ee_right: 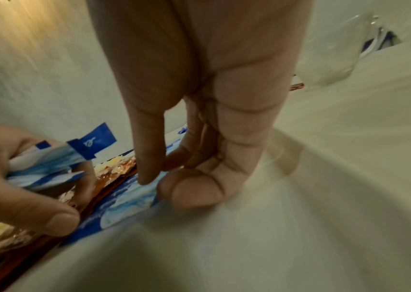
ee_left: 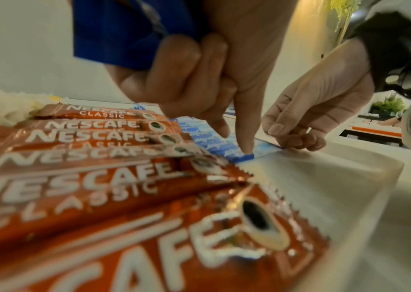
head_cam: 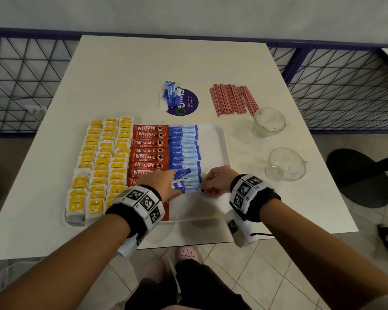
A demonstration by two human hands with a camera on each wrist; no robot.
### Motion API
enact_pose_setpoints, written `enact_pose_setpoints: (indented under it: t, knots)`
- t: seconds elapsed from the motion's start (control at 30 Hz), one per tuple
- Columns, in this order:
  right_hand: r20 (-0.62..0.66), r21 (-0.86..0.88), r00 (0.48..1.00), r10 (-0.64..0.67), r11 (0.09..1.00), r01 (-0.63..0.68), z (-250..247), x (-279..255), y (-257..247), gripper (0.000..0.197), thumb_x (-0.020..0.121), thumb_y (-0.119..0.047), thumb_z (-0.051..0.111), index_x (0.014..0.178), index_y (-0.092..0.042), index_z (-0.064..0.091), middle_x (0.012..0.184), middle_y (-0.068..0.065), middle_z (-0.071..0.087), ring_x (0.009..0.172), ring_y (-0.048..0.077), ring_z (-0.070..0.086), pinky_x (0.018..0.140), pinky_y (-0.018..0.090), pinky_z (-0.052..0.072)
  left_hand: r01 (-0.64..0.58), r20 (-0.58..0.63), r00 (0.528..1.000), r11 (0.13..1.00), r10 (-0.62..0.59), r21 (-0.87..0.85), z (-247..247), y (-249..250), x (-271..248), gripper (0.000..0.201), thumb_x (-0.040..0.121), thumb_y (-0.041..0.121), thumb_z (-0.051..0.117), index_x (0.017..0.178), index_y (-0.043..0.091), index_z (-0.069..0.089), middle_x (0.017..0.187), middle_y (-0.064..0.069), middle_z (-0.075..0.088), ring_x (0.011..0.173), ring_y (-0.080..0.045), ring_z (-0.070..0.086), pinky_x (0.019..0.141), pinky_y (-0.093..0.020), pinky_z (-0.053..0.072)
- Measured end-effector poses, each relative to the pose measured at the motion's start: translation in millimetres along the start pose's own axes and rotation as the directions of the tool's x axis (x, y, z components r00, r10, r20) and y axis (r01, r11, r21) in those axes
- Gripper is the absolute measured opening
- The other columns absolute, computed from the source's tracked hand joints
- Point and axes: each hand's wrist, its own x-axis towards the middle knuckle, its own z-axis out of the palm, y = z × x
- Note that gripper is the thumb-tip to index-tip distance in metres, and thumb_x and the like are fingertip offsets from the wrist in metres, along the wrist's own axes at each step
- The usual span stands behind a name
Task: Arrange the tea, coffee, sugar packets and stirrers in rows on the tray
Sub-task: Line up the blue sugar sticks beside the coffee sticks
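Sugar packets [head_cam: 184,153] need flush edges, so my left hand [head_cam: 160,183], clutching spares, pins the lower-centre packet while my right hand [head_cam: 215,181] pinches and squares its end.

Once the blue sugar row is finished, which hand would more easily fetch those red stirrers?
Probably the right hand: the stirrers lie on its side, beyond the tray. The left hand grips spare sugar packets.

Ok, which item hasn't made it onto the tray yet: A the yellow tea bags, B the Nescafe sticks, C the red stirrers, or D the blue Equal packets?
C: the red stirrers lie in a pile on the table beyond the tray, which holds rows of the other three.
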Motion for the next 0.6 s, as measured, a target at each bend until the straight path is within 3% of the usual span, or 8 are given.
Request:
enact_pose_setpoints:
  t: [0.13, 0.2, 0.3, 0.4, 0.6]
  knots:
    - [0.001, 0.029, 0.996, -0.094, 0.995, 0.094, -9, -11, -5, 0.02, 0.083, -0.011, 0.066, 0.074, -0.012, 0.05, 0.067, 0.005, 0.056, 0.053, 0.012, 0.05, 0.046, 0.016, 0.048, -0.001, -0.004, 1.0, 0.994, 0.001, -0.105, -9, -3, -5, 0.057, 0.086, 0.049, 0.057, 0.13, 0.014, 0.045, 0.128, -0.006, 0.055, 0.112, -0.022, 0.055, 0.091, -0.031, 0.043]
    - [0.006, 0.072, 0.99, -0.143, 0.987, 0.142, -10, -19, -12, 0.018, 0.082, -0.013, 0.069, 0.078, -0.014, 0.051, 0.072, 0.005, 0.058, 0.056, 0.012, 0.052, 0.052, 0.018, 0.049, -0.029, 0.007, 0.999, 0.98, 0.031, -0.197, -11, -3, -6, 0.057, 0.084, 0.048, 0.06, 0.127, 0.013, 0.049, 0.124, -0.005, 0.058, 0.109, -0.021, 0.056, 0.09, -0.03, 0.044]
    - [0.031, 0.11, 0.977, -0.21, 0.973, 0.205, -5, -29, -26, 0.017, 0.082, -0.016, 0.068, 0.093, -0.015, 0.054, 0.082, 0.006, 0.059, 0.061, 0.012, 0.055, 0.058, 0.021, 0.05, -0.092, 0.026, 0.994, 0.94, 0.106, -0.328, -12, 0, -9, 0.039, 0.084, 0.043, 0.062, 0.109, 0.014, 0.057, 0.099, 0.001, 0.062, 0.086, -0.015, 0.056, 0.069, -0.023, 0.042]
    - [0.063, 0.064, 0.964, -0.258, 0.965, 0.254, 2, -34, -36, 0.025, 0.084, -0.017, 0.066, 0.107, -0.01, 0.058, 0.083, 0.003, 0.06, 0.065, 0.012, 0.056, 0.064, 0.022, 0.051, -0.14, 0.014, 0.987, 0.915, 0.157, -0.378, -11, 0, -15, 0.024, 0.088, 0.039, 0.058, 0.09, 0.016, 0.051, 0.073, 0.011, 0.048, 0.067, -0.007, 0.046, 0.054, -0.016, 0.03]
    - [0.061, 0.051, 0.954, -0.292, 0.956, 0.289, 10, -39, -40, 0.004, 0.084, -0.017, 0.066, 0.086, -0.016, 0.062, 0.078, 0.002, 0.061, 0.066, 0.012, 0.056, 0.062, 0.021, 0.05, -0.15, 0.03, 0.984, 0.909, 0.175, -0.39, -11, -7, -19, 0.024, 0.09, 0.039, 0.056, 0.098, 0.017, 0.053, 0.077, 0.009, 0.049, 0.069, -0.005, 0.045, 0.056, -0.015, 0.031]
